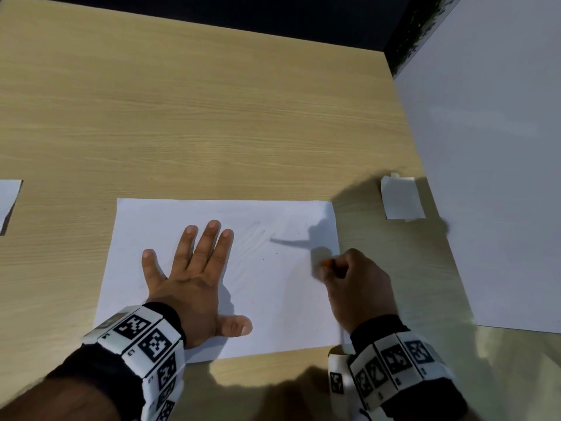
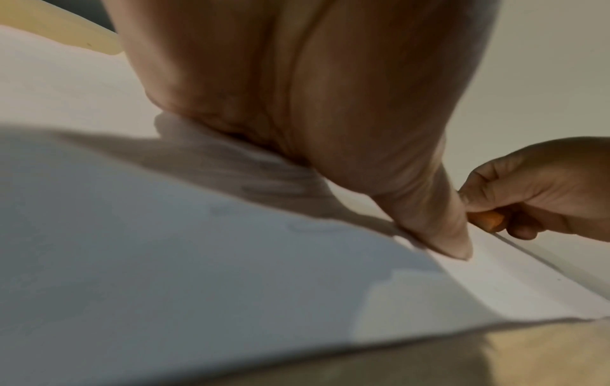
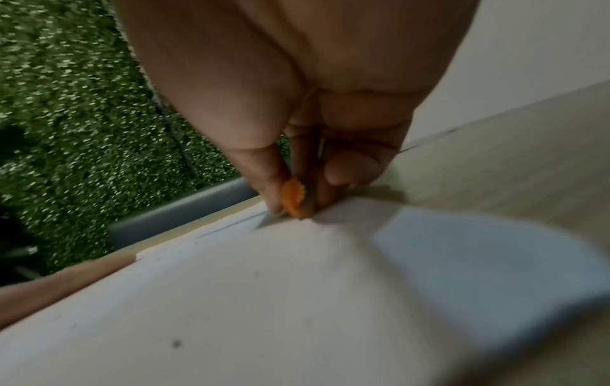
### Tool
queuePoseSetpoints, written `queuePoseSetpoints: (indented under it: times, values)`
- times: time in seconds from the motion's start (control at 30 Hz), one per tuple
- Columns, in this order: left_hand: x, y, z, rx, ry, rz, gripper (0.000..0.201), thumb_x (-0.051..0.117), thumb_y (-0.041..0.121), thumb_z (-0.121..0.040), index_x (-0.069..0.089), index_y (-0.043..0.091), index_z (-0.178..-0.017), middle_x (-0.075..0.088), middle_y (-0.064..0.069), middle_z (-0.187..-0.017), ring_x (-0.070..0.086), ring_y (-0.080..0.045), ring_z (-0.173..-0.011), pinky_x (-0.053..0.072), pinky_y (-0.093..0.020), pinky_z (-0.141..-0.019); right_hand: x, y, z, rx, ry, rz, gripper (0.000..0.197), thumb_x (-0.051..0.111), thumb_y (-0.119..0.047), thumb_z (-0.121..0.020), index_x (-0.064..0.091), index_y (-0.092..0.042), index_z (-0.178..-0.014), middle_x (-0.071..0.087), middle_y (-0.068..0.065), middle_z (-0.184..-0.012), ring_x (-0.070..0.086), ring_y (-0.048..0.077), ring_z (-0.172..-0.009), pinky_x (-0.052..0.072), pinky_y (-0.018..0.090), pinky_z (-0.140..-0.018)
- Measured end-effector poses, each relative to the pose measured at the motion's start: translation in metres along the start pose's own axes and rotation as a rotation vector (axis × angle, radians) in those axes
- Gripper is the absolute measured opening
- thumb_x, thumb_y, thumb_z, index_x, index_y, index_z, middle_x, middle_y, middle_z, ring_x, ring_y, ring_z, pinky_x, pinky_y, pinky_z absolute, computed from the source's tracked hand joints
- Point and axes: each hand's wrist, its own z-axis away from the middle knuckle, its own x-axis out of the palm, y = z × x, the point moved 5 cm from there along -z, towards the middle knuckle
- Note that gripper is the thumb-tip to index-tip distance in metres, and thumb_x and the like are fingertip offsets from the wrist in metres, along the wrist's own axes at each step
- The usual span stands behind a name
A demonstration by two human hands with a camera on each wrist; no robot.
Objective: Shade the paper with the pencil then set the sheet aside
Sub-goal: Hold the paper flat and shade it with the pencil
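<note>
A white sheet of paper [image 1: 212,214] lies flat on a light wooden table [image 1: 182,117], its long side toward the person, with faint grey pencil strokes near its middle. The left hand [image 1: 194,278] rests palm down on the sheet, fingers straight and spread. The right hand [image 1: 355,284] sits at the sheet's right edge, its fingers curled around a short orange pencil [image 1: 328,263] whose tip is hidden by the fingers. A small folded white paper [image 1: 402,197] lies on the table just beyond the right hand, close to a large white board [image 1: 485,147] standing along the table's right side. Another white sheet [image 1: 9,199] shows at the left edge, well apart. The left wrist view shows the pencil's orange end poking from the right fist, just behind the left thumb. Only the right wrist view shows the pencil's scalloped sharpened collar touching the paper, and green foliage beyond the table.
</note>
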Motion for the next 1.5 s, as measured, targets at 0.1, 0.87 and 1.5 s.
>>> queuePoseSetpoints:
  times: [0.1, 0.87, 1.5]
  values:
    - [0.0, 0.001, 0.0, -0.008, -0.006, -0.006, 0.133, 0.044, 0.092, -0.055, -0.052, 0.033, -0.125, -0.06, 0.011, -0.132, -0.048, -0.019, -0.13, -0.013, -0.07, -0.103, 0.019, -0.025, 0.009, -0.08, -0.093, -0.03, 0.02, 0.055, -0.039, -0.091, 0.06, -0.021, -0.083, 0.065, -0.005, -0.082, 0.054, 0.008, -0.067, 0.039, 0.013, -0.053]
    - [0.001, 0.002, 0.002, -0.005, 0.004, 0.015, 0.134, 0.043, 0.094, -0.054, -0.051, 0.033, -0.127, -0.059, 0.011, -0.133, -0.046, -0.02, -0.131, -0.012, -0.07, -0.104, -0.008, 0.011, -0.019, 0.029, 0.006, 0.001, 0.019, 0.059, -0.036, -0.089, 0.063, -0.018, -0.092, 0.069, -0.004, -0.087, 0.057, 0.011, -0.075, 0.04, 0.018, -0.063]
    - [0.002, 0.001, 0.0, -0.011, 0.027, 0.037, 0.135, 0.045, 0.094, -0.052, -0.051, 0.034, -0.126, -0.058, 0.013, -0.134, -0.047, -0.019, -0.13, -0.012, -0.069, -0.104, 0.001, 0.009, -0.007, 0.03, -0.05, -0.035, 0.021, 0.061, -0.041, -0.087, 0.064, -0.021, -0.088, 0.069, -0.006, -0.084, 0.062, 0.011, -0.078, 0.047, 0.021, -0.068]
